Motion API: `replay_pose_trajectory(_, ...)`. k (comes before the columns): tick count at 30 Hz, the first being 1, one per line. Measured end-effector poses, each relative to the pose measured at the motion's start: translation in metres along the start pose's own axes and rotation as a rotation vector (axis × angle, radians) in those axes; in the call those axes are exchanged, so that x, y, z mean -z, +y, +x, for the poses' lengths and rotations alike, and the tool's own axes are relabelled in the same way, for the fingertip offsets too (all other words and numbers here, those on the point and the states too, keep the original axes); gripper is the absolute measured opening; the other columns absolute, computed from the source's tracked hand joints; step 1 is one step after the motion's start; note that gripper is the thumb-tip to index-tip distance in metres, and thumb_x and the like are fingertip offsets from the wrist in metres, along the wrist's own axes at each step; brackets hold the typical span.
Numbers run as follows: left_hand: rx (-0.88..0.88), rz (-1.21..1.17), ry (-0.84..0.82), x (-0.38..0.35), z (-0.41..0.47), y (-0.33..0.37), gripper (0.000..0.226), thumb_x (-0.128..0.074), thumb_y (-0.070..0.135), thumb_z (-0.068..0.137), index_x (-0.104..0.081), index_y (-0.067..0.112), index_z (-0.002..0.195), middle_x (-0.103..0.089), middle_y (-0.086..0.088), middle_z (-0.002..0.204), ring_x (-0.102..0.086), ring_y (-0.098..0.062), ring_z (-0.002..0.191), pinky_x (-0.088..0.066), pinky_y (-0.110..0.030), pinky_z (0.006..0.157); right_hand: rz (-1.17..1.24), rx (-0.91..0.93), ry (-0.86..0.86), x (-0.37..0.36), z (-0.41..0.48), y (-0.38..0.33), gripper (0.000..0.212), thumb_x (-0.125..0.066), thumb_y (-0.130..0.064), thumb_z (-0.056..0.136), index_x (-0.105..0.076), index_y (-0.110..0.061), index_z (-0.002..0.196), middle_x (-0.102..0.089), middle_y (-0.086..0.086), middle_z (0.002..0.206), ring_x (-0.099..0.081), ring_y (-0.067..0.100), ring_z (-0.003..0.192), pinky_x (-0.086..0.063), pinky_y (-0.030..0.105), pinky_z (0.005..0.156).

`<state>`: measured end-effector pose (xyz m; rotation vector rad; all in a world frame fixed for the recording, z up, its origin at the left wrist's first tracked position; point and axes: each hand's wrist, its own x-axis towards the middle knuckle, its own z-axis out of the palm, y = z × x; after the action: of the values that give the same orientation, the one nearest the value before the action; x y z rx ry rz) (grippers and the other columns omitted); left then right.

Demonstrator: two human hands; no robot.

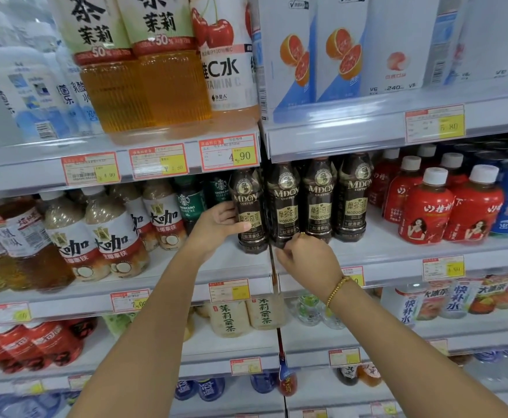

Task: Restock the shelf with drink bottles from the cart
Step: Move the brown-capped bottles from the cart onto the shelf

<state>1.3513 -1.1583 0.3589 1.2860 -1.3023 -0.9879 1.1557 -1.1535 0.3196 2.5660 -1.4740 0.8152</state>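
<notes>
At mid shelf (231,268), front edge, by the upright divider: two dark MDOY coffee btls being set in. Left hand (213,227) wrapped round leftmost MDOY bottle (249,209), thumb across label front, fingers behind; btl upright, base on shelf. Right hand (308,256) curled at foot of second MDOY bottle (283,203); fingertips hidden behind knuckles, so cannot tell if pinching base or just touching. Beaded bracelet (337,292) on right wrist. Cart not in view.

Risks, judged:
- Second btl sits right on seam between shelf sections; looks slightly lower than neighbours. Uneven footing could tip it fwd off edge.
- Tight row: two more MDOY btls (337,197) touching on right. Shove from either hand could domino them toward red bottles (427,206).
- Left btl close to green Starbucks bottles (191,202) behind; pushing back may knock those.
- Bracelet or forearm could snag price tag (229,291) on rail below.

Writing, large to small:
- Top shelf: big jasmine tea bottles (144,64) "茉莉", "50%"; "C水 / VITAMIN C" w/ cherries.
- Cartons w/ grapefruit art (295,55), "240", "VE".
- Coffee: "MDOY COFFEE", "MODUOQIYA", "丝滑拿铁".
- Starbucks "AMERICANO".
- Tags: "4.90" legible twice, "5.80" approx; rest blurred.
</notes>
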Motion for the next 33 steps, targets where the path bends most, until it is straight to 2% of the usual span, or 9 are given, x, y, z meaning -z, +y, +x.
replay_pose_trajectory(4,0.017,0.006,-0.025,0.002,0.003,0.001,0.058,-0.07,-0.005,0.074,-0.051,0.008,0.127,-0.061,-0.01,0.122,-0.06,-0.024,0.112,-0.045,-0.036,0.1,-0.023,0.002,-0.002,-0.002,0.001,0.0,0.041,-0.041,-0.035,0.094,-0.067,-0.007,0.079,-0.065,0.01,0.087,-0.063,0.025,0.079,-0.041,0.027,0.061)
replay_pose_trajectory(13,-0.038,-0.027,0.053,-0.007,0.002,-0.003,0.055,-0.067,-0.008,0.076,-0.05,0.006,0.127,-0.059,-0.007,0.116,-0.061,-0.006,0.091,-0.052,-0.02,0.082,-0.038,0.015,0.034,-0.005,-0.002,-0.001,0.042,-0.041,-0.033,0.094,-0.067,-0.005,0.076,-0.064,0.011,0.083,-0.063,0.027,0.075,-0.041,0.028,0.06)
replay_pose_trajectory(19,-0.032,-0.004,0.04,-0.006,0.001,-0.005,0.058,-0.066,-0.005,0.079,-0.047,0.005,0.132,-0.056,-0.014,0.127,-0.056,-0.019,0.109,-0.044,-0.032,0.101,-0.072,-0.001,0.006,-0.005,-0.001,-0.002,0.039,-0.04,-0.03,0.095,-0.065,-0.005,0.079,-0.061,0.01,0.082,-0.062,0.026,0.077,-0.035,0.026,0.059)
replay_pose_trajectory(23,-0.06,0.085,0.129,-0.01,-0.01,-0.007,0.053,-0.067,-0.003,0.08,-0.05,-0.001,0.129,-0.057,-0.016,0.128,-0.055,-0.023,0.116,-0.042,-0.033,0.104,-0.06,-0.032,-0.044,0.001,0.0,-0.006,0.036,-0.041,-0.028,0.094,-0.059,-0.007,0.07,-0.048,0.005,0.071,-0.059,0.026,0.071,-0.034,0.026,0.058)
replay_pose_trajectory(25,-0.11,0.108,0.21,-0.011,-0.026,-0.005,0.041,-0.066,0.002,0.083,-0.056,-0.003,0.122,-0.062,-0.014,0.117,-0.059,-0.022,0.107,-0.049,-0.027,0.097,-0.044,-0.046,-0.043,0.005,-0.003,-0.01,0.034,-0.043,-0.026,0.094,-0.054,-0.008,0.067,-0.051,0.007,0.069,-0.058,0.027,0.069,-0.035,0.026,0.057)
replay_pose_trajectory(27,-0.176,0.133,0.313,-0.011,-0.051,-0.005,0.021,-0.063,0.014,0.087,-0.065,-0.002,0.1,-0.067,-0.01,0.093,-0.061,-0.016,0.084,-0.055,-0.031,0.086,-0.01,-0.016,0.048,0.004,-0.013,-0.017,0.031,-0.047,-0.023,0.091,-0.062,-0.003,0.074,-0.061,0.012,0.074,-0.061,0.03,0.073,-0.041,0.028,0.057)
replay_pose_trajectory(28,-0.191,0.159,0.357,-0.012,-0.068,-0.007,0.022,-0.061,0.022,0.089,-0.066,0.001,0.084,-0.066,-0.007,0.078,-0.06,-0.014,0.073,-0.055,-0.036,0.08,0.025,0.024,0.102,0.003,-0.022,-0.022,0.028,-0.049,-0.023,0.089,-0.066,-0.004,0.078,-0.063,0.012,0.078,-0.061,0.031,0.074,-0.043,0.029,0.058)
replay_pose_trajectory(30,-0.193,0.217,0.406,-0.014,-0.103,-0.019,0.043,-0.056,0.035,0.091,-0.057,0.004,0.061,-0.06,-0.006,0.057,-0.057,-0.017,0.057,-0.052,-0.038,0.068,0.183,0.12,0.15,-0.001,-0.045,-0.036,0.027,-0.048,-0.028,0.087,-0.068,-0.009,0.082,-0.063,0.008,0.082,-0.06,0.025,0.074,-0.044,0.029,0.059)
replay_pose_trajectory(33,-0.133,0.334,0.415,-0.014,-0.143,-0.055,0.06,-0.049,0.049,0.089,-0.05,-0.003,0.058,-0.056,-0.02,0.054,-0.054,-0.033,0.054,-0.046,-0.038,0.057,0.325,0.245,0.005,-0.02,-0.083,-0.045,0.032,-0.044,-0.036,0.087,-0.067,-0.013,0.091,-0.064,0.004,0.089,-0.062,0.019,0.073,-0.047,0.026,0.058)
